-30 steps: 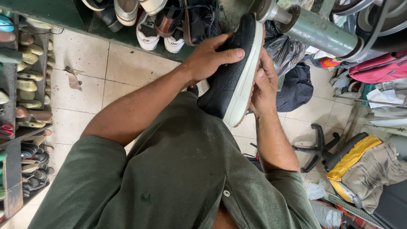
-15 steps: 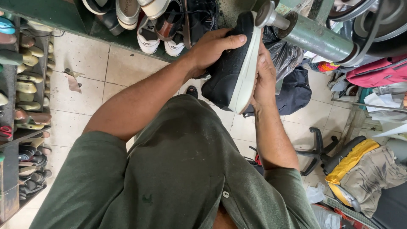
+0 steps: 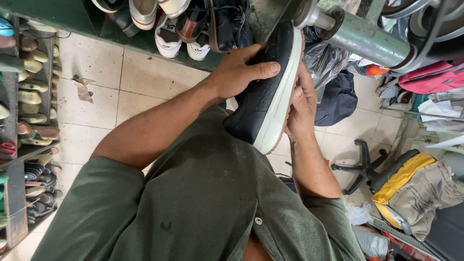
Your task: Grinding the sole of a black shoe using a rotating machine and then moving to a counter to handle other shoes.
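Observation:
A dark navy shoe (image 3: pixel 263 96) with a thick white sole is held up on its side, toe end raised toward a green machine shaft (image 3: pixel 355 34). My left hand (image 3: pixel 239 70) wraps over the shoe's upper, thumb along its top. My right hand (image 3: pixel 302 104) presses against the sole side, fingers up along the white edge. The heel end points down toward my green shirt. The shoe's toe sits right beside the metal end of the shaft; I cannot tell if they touch.
Several shoes (image 3: pixel 179 24) lie on a green shelf ahead. A rack of shoe lasts and sandals (image 3: pixel 26 101) stands at the left. Black bags (image 3: pixel 333 96), a chair base (image 3: pixel 362 166) and a yellow-and-tan bundle (image 3: pixel 415 193) crowd the tiled floor at the right.
Both hands have shifted slightly on the shoe, which has moved up a little and closer to the end of the machine shaft. The grip is unchanged.

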